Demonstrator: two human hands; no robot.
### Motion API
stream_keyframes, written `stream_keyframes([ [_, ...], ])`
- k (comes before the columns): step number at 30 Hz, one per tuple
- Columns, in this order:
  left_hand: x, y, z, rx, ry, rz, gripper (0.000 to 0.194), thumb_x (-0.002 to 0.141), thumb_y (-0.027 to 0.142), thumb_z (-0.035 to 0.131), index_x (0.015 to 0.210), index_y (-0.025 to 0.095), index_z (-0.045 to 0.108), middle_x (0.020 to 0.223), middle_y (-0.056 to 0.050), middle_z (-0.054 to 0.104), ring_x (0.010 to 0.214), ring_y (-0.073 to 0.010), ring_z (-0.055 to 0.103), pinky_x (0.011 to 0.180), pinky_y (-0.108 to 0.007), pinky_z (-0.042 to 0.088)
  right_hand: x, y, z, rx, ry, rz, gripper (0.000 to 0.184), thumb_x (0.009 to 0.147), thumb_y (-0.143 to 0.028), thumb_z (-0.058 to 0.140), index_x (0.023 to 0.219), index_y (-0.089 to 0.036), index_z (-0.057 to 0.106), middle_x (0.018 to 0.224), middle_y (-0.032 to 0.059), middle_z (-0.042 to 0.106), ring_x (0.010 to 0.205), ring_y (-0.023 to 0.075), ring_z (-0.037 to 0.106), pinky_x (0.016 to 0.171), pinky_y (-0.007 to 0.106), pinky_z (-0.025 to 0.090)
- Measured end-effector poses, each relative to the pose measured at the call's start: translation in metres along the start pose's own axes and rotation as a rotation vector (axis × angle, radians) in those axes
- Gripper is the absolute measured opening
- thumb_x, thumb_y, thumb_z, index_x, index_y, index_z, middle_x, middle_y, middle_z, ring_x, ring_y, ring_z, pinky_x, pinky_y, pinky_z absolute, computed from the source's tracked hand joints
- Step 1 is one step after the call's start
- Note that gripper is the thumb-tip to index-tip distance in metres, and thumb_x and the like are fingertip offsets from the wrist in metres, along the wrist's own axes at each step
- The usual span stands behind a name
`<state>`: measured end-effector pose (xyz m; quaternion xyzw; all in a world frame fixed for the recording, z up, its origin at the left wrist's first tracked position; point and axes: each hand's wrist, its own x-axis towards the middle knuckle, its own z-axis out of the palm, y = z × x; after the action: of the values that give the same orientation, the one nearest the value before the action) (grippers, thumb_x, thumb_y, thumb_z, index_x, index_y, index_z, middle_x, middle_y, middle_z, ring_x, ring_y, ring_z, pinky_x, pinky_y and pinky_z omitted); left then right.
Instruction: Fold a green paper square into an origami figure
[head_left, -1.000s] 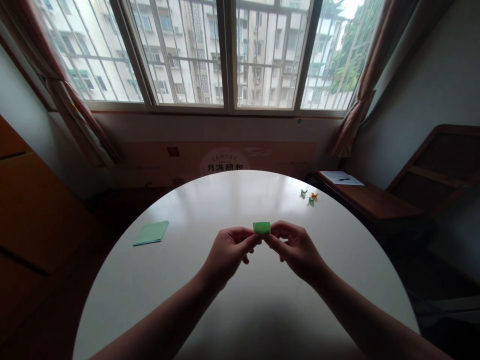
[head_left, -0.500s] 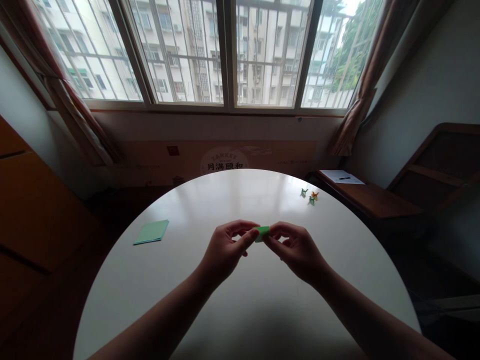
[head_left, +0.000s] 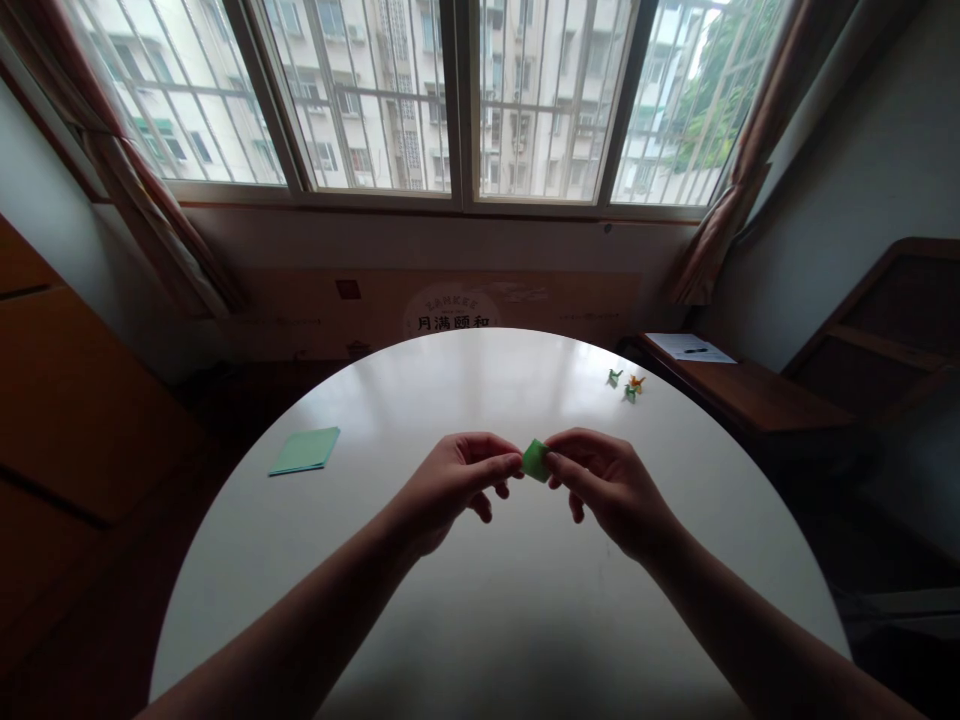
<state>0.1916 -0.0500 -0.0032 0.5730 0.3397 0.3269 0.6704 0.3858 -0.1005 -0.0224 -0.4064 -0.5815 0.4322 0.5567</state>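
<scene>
Head view: a round white table [head_left: 525, 610] is filling the middle and bottom of the frame, while a barred window [head_left: 367, 100] is stretching across the top. An orange-brown cabinet [head_left: 82, 400] is standing at the left edge, and a dark wooden bench [head_left: 757, 395] is sitting at the right. Near the centre, the left hand [head_left: 457, 490] and right hand [head_left: 615, 490] are facing each other over the table, their lower fingers curling loosely. A white sheet [head_left: 671, 344] is lying on the bench. On the table, left of centre, a flat stack of pale green paper [head_left: 306, 450] is resting. Between the hands, just right of centre, a small folded green paper [head_left: 535, 460] is tilting; left fingertips are pinching its left corner, and right thumb and forefinger are pinching its right side. Smallest of all, two green figures [head_left: 615, 378] and an orange figure [head_left: 637, 384] are clustering on the table's upper right.
</scene>
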Motion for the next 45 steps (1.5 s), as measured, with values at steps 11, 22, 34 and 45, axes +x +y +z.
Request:
stream_keyframes([
  [11, -0.001, 0.0, 0.0, 0.095, 0.022, 0.104, 0.02, 0.078, 0.031, 0.078, 0.083, 0.012, 0.075, 0.067, -0.002, 0.064, 0.059, -0.0108, 0.056, 0.038, -0.013, 0.044, -0.002, 0.005, 0.0, -0.039, -0.017, -0.016, 0.017, 0.088, -0.033, 0.072, 0.098, -0.02, 0.076, 0.077, 0.0037, 0.068, 0.065, 0.0151, 0.06, 0.038, 0.018, 0.045],
  [22, -0.011, 0.003, 0.008, 0.262, 0.101, 0.263, 0.011, 0.082, 0.022, 0.071, 0.086, 0.013, 0.076, 0.064, -0.001, 0.066, 0.055, -0.0103, 0.056, 0.039, -0.015, 0.047, -0.007, 0.0, 0.002, -0.066, -0.015, -0.064, 0.014, 0.09, -0.028, 0.069, 0.101, -0.024, 0.077, 0.085, 0.0047, 0.071, 0.072, 0.0176, 0.063, 0.042, 0.02, 0.047],
  [34, -0.02, 0.013, 0.013, 0.298, 0.158, 0.304, 0.018, 0.079, 0.029, 0.078, 0.089, 0.014, 0.078, 0.072, -0.004, 0.071, 0.051, -0.01, 0.055, 0.039, -0.017, 0.046, -0.011, -0.009, 0.004, -0.103, -0.036, -0.139, 0.016, 0.093, -0.026, 0.066, 0.105, -0.023, 0.077, 0.086, 0.005, 0.069, 0.066, 0.0149, 0.06, 0.045, 0.023, 0.05],
  [45, -0.023, 0.012, 0.012, 0.297, 0.143, 0.306, 0.015, 0.08, 0.026, 0.076, 0.091, 0.015, 0.079, 0.073, -0.005, 0.071, 0.049, -0.0089, 0.053, 0.039, -0.017, 0.045, -0.012, -0.015, 0.005, -0.181, -0.02, -0.208, 0.019, 0.093, -0.02, 0.065, 0.106, -0.028, 0.077, 0.082, 0.0027, 0.067, 0.065, 0.0131, 0.06, 0.048, 0.021, 0.048],
])
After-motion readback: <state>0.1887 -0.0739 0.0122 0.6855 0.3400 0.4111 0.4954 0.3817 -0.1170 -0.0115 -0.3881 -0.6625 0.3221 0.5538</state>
